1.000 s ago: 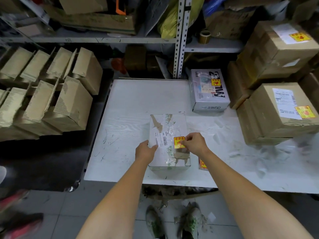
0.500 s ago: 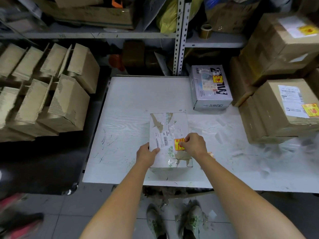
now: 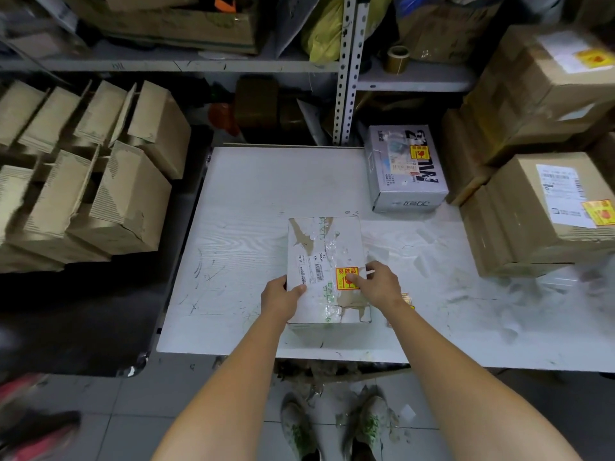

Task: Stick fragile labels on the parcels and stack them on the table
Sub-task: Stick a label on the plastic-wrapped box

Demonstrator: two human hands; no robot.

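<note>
Fragile label (image 3: 343,276) pressed onto parcel (image 3: 324,251) by right hand (image 3: 379,285)

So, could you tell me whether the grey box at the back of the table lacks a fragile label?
No, the grey box carries a yellow-and-red fragile label on its top face.

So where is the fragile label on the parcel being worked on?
Head view: the fragile label sits on top of the white parcel, right of the barcode sticker, under the thumb of the right hand.

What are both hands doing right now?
Left hand: grips the white parcel by its left edge.
Right hand: grips its right edge, thumb pressing the fragile label.
</note>
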